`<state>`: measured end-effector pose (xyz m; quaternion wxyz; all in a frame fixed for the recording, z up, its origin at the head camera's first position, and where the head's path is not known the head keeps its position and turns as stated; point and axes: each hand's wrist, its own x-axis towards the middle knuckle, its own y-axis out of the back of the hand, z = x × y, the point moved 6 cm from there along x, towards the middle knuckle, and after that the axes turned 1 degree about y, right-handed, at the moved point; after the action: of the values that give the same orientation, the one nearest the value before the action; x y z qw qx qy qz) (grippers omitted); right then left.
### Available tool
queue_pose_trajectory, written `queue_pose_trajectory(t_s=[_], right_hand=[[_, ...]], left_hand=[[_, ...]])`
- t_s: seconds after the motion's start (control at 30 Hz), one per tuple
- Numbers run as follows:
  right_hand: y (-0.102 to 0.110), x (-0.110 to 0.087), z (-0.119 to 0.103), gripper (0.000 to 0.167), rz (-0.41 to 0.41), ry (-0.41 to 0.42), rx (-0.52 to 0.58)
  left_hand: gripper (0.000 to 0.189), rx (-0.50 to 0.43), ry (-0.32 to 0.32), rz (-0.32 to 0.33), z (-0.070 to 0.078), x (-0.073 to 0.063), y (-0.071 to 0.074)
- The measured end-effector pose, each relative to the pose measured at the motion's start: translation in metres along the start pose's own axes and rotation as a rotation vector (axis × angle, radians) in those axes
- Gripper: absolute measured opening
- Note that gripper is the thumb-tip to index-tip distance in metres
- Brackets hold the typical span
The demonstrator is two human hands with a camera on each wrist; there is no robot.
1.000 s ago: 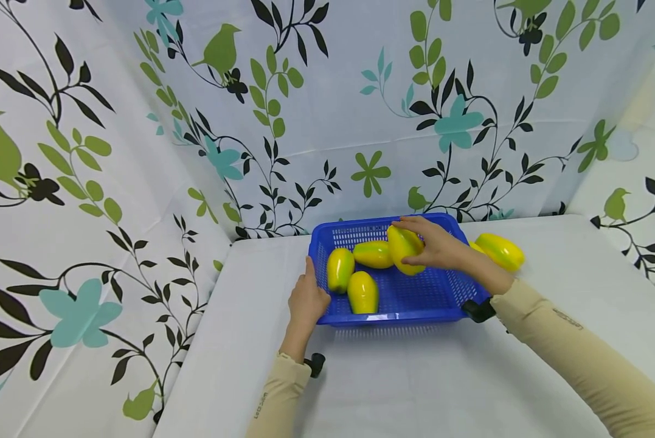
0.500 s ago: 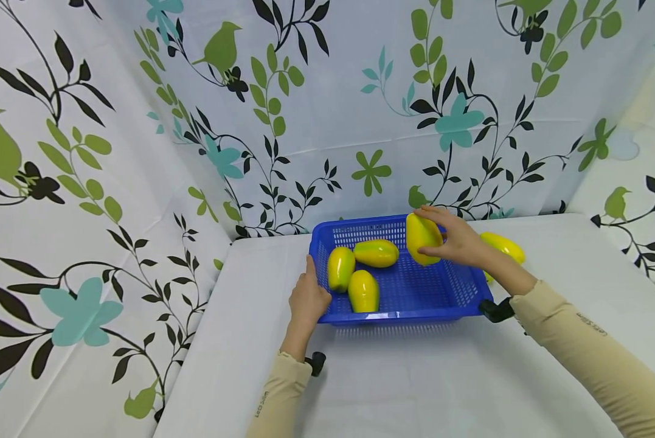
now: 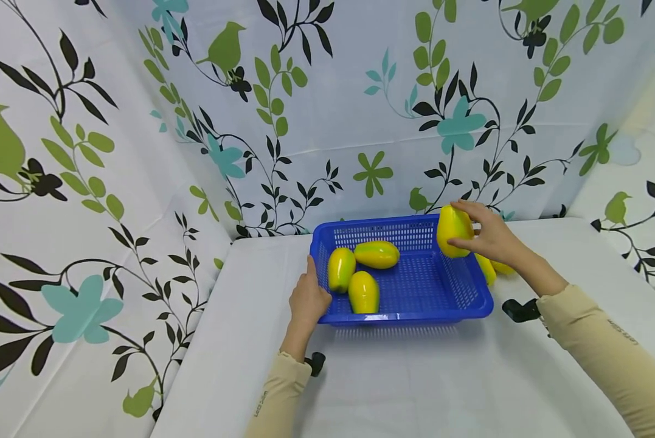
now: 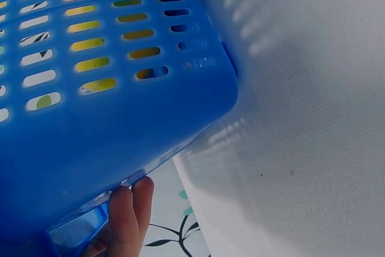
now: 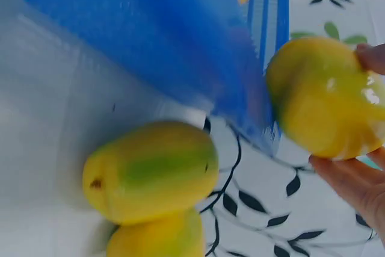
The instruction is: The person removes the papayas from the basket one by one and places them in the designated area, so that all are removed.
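Observation:
A blue plastic basket (image 3: 409,316) with slotted walls stands on the table. Inside it, toward the left, lie three yellow-green mangoes (image 3: 377,254). My left hand (image 3: 308,299) grips the basket's left rim; in the left wrist view its fingertips (image 4: 142,194) touch the rim's edge. With thumb and fingers my right hand (image 3: 490,236) holds another mango (image 3: 454,232) over the basket's right rim. The right wrist view shows this held mango (image 5: 322,97) close beside the basket wall (image 5: 180,40).
Two more mangoes, the nearer one (image 5: 156,170) touching the other (image 5: 159,236), lie on the white-covered table (image 3: 404,383) just right of the basket. A patterned curtain (image 3: 327,109) rises behind the table, with more of it at both sides.
My right hand has carried its mango rightward and slightly up, from above the basket's middle to its right rim. The left hand stays on the left rim, and the basket has not moved.

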<state>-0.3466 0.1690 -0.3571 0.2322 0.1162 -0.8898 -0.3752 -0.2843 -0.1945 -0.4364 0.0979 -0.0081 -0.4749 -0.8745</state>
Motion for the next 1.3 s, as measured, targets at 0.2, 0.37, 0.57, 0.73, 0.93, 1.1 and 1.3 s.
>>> queue_pose_trajectory(t_s=[0.2, 0.37, 0.57, 0.73, 0.93, 1.1, 1.3], right_hand=[[0.018, 0.000, 0.014, 0.079, 0.040, -0.050, -0.019], [0.030, -0.003, 0.028, 0.078, 0.063, -0.082, -0.086], [0.043, -0.012, 0.046, 0.081, 0.062, -0.138, -0.124], [0.054, -0.020, 0.062, 0.082, 0.059, -0.179, -0.160], [0.066, -0.026, 0.079, 0.079, 0.064, -0.182, -0.251], [0.071, -0.033, 0.094, 0.082, 0.047, -0.261, -0.296], [0.072, -0.043, 0.111, 0.082, 0.030, -0.341, -0.322]], left_hand=[[0.084, -0.001, 0.009, -0.001, -0.001, -0.001, 0.001], [0.084, -0.003, 0.009, -0.003, -0.002, -0.001, 0.000], [0.084, -0.001, 0.013, -0.003, -0.003, 0.000, -0.002], [0.084, 0.001, 0.013, -0.002, -0.004, 0.000, -0.001], [0.084, 0.000, 0.014, -0.001, -0.002, -0.002, 0.001], [0.085, 0.000, 0.017, -0.006, -0.001, -0.001, 0.000], [0.084, 0.003, 0.006, -0.001, 0.000, -0.001, 0.000]])
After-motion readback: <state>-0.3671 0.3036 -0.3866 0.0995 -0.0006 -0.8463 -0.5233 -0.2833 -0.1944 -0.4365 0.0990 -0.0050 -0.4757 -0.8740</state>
